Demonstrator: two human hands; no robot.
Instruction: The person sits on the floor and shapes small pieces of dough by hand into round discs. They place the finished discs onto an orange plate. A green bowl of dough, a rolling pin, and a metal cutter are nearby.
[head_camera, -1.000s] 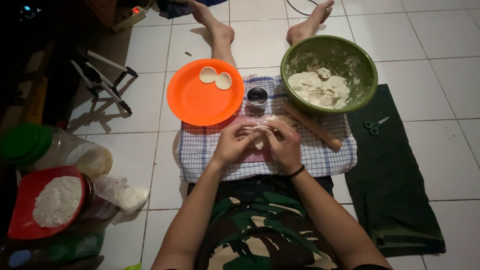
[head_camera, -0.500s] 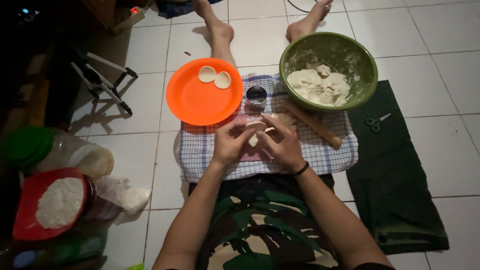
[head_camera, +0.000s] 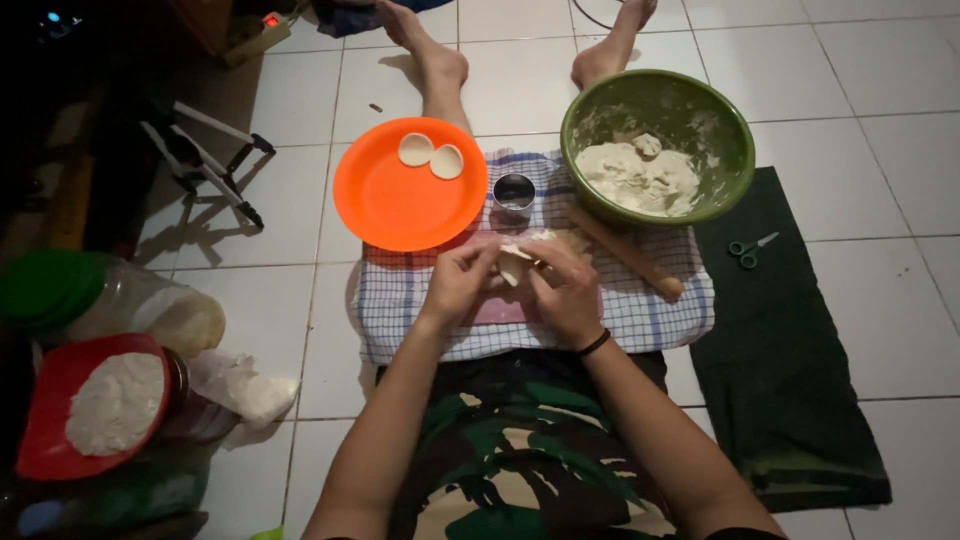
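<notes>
My left hand (head_camera: 458, 283) and my right hand (head_camera: 566, 292) meet over a checked cloth (head_camera: 640, 310) on my lap and pinch a small pale piece of dough (head_camera: 514, 262) between their fingertips. Beyond them an orange plate (head_camera: 400, 200) holds two round dough pieces (head_camera: 430, 155). A small metal ring cutter (head_camera: 513, 192) stands between the plate and a green bowl (head_camera: 720, 130) with a lump of dough (head_camera: 635, 175). A wooden rolling pin (head_camera: 630, 255) lies on the cloth right of my hands.
A dark green mat (head_camera: 790, 350) at right carries small scissors (head_camera: 748, 248). At left stand a red bowl of flour (head_camera: 90, 405), a plastic jar with a green lid (head_camera: 90, 300), a white bag (head_camera: 245, 385) and a folded stand (head_camera: 205, 165). My bare feet (head_camera: 440, 60) stretch ahead.
Both hands stay together over the cloth; the fingers have worked the dough piece slightly. The view has shifted a little.
</notes>
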